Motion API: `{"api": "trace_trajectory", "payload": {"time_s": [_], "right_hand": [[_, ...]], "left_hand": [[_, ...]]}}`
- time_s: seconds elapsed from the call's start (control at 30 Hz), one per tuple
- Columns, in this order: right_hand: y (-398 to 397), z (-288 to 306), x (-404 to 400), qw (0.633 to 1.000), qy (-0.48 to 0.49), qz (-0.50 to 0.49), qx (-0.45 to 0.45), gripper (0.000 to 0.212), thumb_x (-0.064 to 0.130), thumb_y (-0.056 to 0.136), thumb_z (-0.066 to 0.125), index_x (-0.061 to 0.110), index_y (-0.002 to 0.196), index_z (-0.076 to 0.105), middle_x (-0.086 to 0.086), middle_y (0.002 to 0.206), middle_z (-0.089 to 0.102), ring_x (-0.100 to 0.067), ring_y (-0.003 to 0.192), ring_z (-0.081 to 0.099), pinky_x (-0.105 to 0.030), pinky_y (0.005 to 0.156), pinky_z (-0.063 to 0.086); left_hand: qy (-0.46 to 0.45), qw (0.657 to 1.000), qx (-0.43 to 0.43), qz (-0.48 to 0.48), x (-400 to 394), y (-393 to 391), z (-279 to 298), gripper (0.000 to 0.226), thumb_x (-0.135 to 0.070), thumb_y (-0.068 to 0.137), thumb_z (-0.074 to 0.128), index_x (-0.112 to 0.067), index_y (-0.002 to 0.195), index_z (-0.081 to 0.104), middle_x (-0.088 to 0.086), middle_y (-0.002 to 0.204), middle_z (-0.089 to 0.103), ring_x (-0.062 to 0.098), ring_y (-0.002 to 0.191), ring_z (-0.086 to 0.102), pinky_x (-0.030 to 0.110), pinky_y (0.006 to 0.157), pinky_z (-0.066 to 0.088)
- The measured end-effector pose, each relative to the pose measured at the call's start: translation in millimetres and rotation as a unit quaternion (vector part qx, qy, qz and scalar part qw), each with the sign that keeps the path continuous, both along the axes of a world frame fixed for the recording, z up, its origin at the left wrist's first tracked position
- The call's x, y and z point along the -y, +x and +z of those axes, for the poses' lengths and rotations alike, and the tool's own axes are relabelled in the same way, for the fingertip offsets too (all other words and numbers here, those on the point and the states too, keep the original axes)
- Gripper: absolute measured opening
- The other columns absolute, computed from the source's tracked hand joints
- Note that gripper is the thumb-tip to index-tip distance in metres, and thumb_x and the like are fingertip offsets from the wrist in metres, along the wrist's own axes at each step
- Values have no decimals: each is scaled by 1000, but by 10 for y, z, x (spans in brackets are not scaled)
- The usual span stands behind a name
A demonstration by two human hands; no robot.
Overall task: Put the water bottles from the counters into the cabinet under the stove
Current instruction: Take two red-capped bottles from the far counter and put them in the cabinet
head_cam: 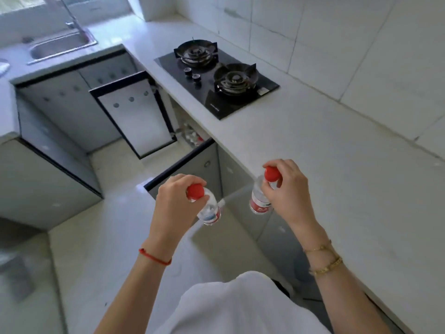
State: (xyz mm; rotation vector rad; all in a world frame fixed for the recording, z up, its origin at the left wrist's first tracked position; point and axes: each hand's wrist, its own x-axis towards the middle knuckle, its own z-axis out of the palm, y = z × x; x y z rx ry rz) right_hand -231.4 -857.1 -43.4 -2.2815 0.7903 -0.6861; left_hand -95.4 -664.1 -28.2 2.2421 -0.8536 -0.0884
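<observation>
While we carry a bottle in each of our hands by its red cap, a slip is the main risk: only fingertips pinch the caps, so a swing toward the open cabinet [187,131] under the stove [216,78] could drop one onto the floor. Our left hand [175,201] clasps the left bottle [209,210]; our right hand [286,189] clasps the right bottle [258,201]. Both hang below our fingers, off the bench [313,145].
</observation>
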Motion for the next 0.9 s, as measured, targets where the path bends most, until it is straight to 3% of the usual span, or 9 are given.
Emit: {"api": "trace_trajectory", "payload": {"time_s": [0.3,0.5,0.7,0.9], "right_hand": [[1170,-212,-1611,993,42,109,4,28,8,77,71,18,102,62,2,101,59,-2,85,51,1,77,36],[1898,-183,-2320,980,30,195,-9,27,12,80,70,18,104,61,3,100,57,-9,88,55,-4,75,39],[2683,-197,-2790,966,17,255,-31,28,12,82,71,16,108,60,0,106,57,-12,93,55,-23,84,49],[3654,-348,-3060,962,-2,273,-32,29,11,80,72,16,106,60,4,99,56,-10,89,54,-15,80,41]], "left_hand": [[20,996,20,90,-1760,798,-4,26,-16,69,85,-21,93,74,-11,86,64,14,82,60,25,77,52],[16,987,12,161,-2588,1258,-25,27,-16,69,84,-21,94,74,-3,88,71,14,78,61,24,76,51],[-7,979,-12,204,-3052,1827,-69,24,-15,72,81,-18,94,75,-2,89,72,16,83,63,35,80,56],[-5,977,-25,211,-3266,2726,-167,22,-16,73,80,-18,94,75,-1,90,72,16,85,63,35,82,55]]}}
